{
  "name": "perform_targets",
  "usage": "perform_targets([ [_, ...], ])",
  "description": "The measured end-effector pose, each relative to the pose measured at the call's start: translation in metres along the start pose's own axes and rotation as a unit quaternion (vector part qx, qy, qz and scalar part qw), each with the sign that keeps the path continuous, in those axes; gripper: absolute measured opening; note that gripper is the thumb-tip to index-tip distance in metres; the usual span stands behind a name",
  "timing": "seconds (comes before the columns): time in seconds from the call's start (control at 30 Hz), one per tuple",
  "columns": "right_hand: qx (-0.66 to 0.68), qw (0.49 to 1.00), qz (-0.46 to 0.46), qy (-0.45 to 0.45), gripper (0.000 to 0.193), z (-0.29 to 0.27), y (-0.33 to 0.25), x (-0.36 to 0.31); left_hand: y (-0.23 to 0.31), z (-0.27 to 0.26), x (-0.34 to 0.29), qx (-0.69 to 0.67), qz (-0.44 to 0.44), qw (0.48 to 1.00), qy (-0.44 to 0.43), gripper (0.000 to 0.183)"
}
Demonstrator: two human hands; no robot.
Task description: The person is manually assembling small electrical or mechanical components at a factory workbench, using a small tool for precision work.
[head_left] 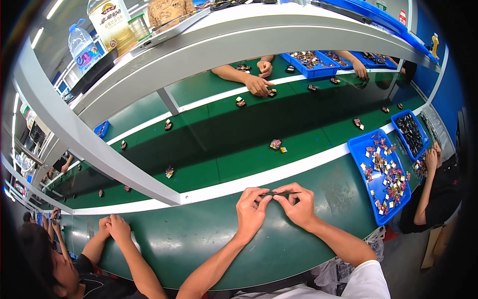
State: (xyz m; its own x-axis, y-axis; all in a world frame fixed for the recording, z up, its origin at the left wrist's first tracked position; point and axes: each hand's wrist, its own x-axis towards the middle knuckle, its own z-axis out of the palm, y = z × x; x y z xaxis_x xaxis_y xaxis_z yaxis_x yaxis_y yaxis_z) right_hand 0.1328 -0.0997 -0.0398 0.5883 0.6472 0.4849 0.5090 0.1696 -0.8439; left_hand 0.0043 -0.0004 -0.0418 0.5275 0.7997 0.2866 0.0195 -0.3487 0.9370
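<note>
Green bench [199, 239], stretching left of the blue tray [382, 219] | thin dark piece [273, 193] left of that tray, between my hands | my left hand [250, 209] — thumb and fingertips clamped on it | my right hand [301, 205], nearer the tray — pinching it too

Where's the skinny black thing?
In the head view, the black thing is just right of centre, held between left hand and right hand, over the bench.

Wall [455, 92]: blue, far right | Floor [406, 256]: grey, lower right | Strip lights [55, 9]: lit, upper left | Belt [239, 167]: green, dark band along middle | Bench [184, 234]: green, glare patches | Rail [279, 172]: white, between both | Shelf [249, 32]: pale, overhead, grey posts [74, 122]
</note>
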Motion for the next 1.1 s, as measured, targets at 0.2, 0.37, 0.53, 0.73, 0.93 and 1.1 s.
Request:
perform_targets([
  [0.2, -0.014, 1.0, 0.005, -0.018, 0.014, -0.004, 0.001, 0.0, -0.003, 0.003, 0.0, 0.0, 0.01, 1.0, 0.0, 0.018],
  [0.37, -0.001, 1.0, 0.003, 0.0, 0.016, 0.0, 0.004, 0.0, -0.004, 0.003, 0.0, -0.011, 0.004, 1.0, -0.001, 0.017],
  [0.53, 0.006, 1.0, 0.004, 0.006, 0.015, 0.001, 0.003, 0.001, -0.005, 0.003, 0.002, -0.005, -0.003, 1.0, -0.002, 0.017],
  [0.73, 0.003, 1.0, -0.009, 0.01, 0.014, 0.002, 0.001, 0.002, -0.006, 0.002, 0.001, 0.003, 0.004, 1.0, 0.0, 0.018],
  [0.93, -0.008, 1.0, -0.007, 0.009, 0.014, 0.0, 0.005, -0.002, -0.01, 0.005, -0.001, 0.015, 0.026, 1.0, -0.002, 0.019],
  [1.1, 0.007, 1.0, -0.005, 0.012, 0.015, 0.0, 0.004, -0.001, -0.008, 0.004, -0.001, 0.015, 0.02, 1.0, -0.01, 0.019],
])
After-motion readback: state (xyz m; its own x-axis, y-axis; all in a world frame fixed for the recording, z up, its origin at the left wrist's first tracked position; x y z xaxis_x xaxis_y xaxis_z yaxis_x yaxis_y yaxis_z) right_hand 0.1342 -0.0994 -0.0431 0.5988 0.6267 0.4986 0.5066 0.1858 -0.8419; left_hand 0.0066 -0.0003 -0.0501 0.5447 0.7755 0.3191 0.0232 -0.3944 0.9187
